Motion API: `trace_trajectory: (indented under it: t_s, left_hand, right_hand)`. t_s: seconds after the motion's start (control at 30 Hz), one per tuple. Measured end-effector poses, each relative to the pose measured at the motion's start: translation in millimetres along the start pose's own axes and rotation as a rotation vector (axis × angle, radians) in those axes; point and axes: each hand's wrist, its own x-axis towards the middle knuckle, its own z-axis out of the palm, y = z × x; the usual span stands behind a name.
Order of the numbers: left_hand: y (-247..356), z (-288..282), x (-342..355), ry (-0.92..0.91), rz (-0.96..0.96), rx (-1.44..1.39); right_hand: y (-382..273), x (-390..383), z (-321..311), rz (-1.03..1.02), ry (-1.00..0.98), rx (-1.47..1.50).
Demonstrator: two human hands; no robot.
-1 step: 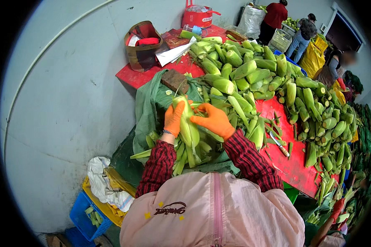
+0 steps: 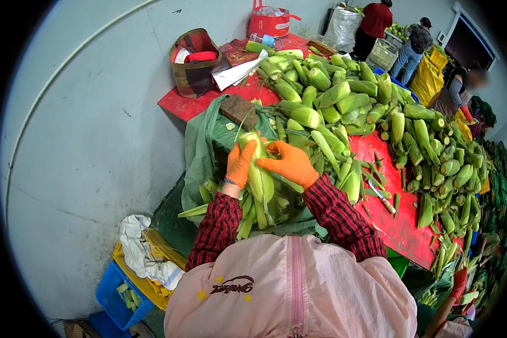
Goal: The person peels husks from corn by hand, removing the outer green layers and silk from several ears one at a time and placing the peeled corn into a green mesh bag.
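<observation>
An ear of corn (image 2: 259, 177) in pale green husk is held upright in front of me, over a green sack (image 2: 199, 147) with loose husks below. My left hand (image 2: 240, 164), in an orange glove, is closed around the ear's left side. From the right, my right hand (image 2: 290, 163), also gloved in orange, pinches at the husk on the upper part of the same ear. Its fingertips are partly hidden. A brown brick (image 2: 239, 110) rests on the sack just beyond my hands.
Piled ears of corn (image 2: 352, 104) cover much of the red table (image 2: 403, 228). A knife (image 2: 382, 197) lies right of my right arm. At the far left stand a bag (image 2: 195, 67) and a red bag (image 2: 269, 23). A blue crate (image 2: 121, 301) is lower left. Several people are nearby.
My left hand and the ear of corn have shifted very slightly to the right. At the lower right, another person's red-gloved hand has moved a little.
</observation>
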Motion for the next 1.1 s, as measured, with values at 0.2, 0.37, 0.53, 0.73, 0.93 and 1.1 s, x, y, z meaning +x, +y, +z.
trace_trajectory:
  t_s: [0.2, 0.37, 0.53, 0.73, 0.93, 1.1]
  left_hand:
    - [10, 11, -11, -0.161, -0.029, 0.128]
    - [-7, 4, -6, -0.185, -0.066, 0.091]
    - [-2, 9, -9, -0.278, -0.085, 0.047]
    - [2, 21, -16, -0.317, -0.166, -0.013]
    - [-7, 17, -16, -0.357, -0.158, 0.067]
    - [-14, 13, -18, -0.292, -0.209, 0.038]
  right_hand:
    - [11, 9, -4, 0.148, -0.202, 0.093]
    - [16, -1, -6, 0.120, -0.182, 0.195]
    - [13, -7, -18, 0.154, -0.209, 0.291]
    - [22, -10, -22, 0.180, -0.252, 0.449]
    - [16, -16, -24, 0.337, -0.234, 0.586]
    - [40, -23, -16, 0.335, -0.230, 0.942]
